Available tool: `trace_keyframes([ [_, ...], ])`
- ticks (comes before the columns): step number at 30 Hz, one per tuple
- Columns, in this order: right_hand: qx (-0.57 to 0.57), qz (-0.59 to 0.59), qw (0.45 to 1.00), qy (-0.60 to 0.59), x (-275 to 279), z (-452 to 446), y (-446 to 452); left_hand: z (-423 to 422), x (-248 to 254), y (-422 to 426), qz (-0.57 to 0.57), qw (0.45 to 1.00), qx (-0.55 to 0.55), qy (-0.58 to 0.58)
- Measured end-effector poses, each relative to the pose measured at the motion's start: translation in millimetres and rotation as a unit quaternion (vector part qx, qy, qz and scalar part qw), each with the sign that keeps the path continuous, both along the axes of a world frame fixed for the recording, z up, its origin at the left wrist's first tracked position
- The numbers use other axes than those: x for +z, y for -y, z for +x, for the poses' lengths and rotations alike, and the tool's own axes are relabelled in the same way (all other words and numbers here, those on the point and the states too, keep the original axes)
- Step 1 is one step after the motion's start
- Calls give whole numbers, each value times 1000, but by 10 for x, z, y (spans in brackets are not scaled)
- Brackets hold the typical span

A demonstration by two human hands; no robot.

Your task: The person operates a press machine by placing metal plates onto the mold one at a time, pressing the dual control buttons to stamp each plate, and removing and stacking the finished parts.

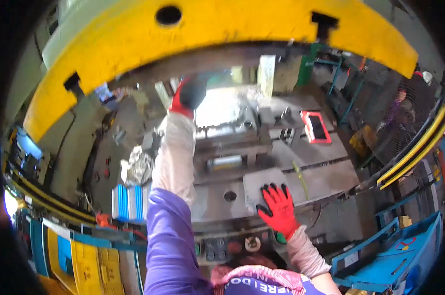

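Note:
My left hand [189, 94], in a red glove with black fingers, reaches forward under the yellow press beam [261, 22]. It is beside a bright, glaring surface [217, 106] behind the metal die [227, 140]. Motion smears its fingers, so I cannot make out their pose or anything in them. Near the front edge of the press bed [210, 196], my right hand [277, 204] lies flat with fingers spread, in a matching red glove with black fingertips. It rests on a pale grey sheet or cloth [256, 183] and grips nothing.
A phone in a red case [317, 128] lies on the bed's right side, with a yellow-green strip [299, 179] nearer. Blue-and-white blocks [128, 202] and a crumpled silvery bundle [137, 166] sit left. A control panel [225, 248] is in front; a blue cart [389, 258] stands right.

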State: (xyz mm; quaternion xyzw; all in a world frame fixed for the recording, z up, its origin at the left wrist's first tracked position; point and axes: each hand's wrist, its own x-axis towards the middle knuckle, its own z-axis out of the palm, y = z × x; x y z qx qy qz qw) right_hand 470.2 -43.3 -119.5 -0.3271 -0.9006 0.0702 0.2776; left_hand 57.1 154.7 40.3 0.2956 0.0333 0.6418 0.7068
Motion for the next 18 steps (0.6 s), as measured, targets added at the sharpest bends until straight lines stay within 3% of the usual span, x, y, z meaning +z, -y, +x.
trace_keyframes([
  [1,-5,0,1000,-2,-13,-11,-20,40,-28,115,11,987,105,-118],
  [2,-9,-4,1000,-2,-61,-14,-1,-86,-217,205,9,985,91,-149],
  [3,-5,1,1000,7,-96,-17,3,-109,-432,448,-2,970,151,-189],
  [5,-1,30,1000,9,-124,-43,-48,329,-315,1397,-55,906,282,-311],
  [6,1,33,999,6,-148,-47,-47,573,-228,1838,-30,899,298,-320],
  [10,-6,39,999,-3,-117,-100,-52,746,-756,2852,-84,846,318,-419],
  [11,-9,41,999,-2,-119,-108,-43,715,-1035,2987,-152,793,344,-479],
  [12,-13,43,999,1,-124,-109,-33,531,-1543,3093,-202,796,330,-466],
  [16,-14,41,999,23,-112,-112,-21,783,-1868,3257,-224,745,354,-520],
  [18,-14,21,999,39,-82,-111,4,792,-1859,3328,-201,606,356,-683],
])
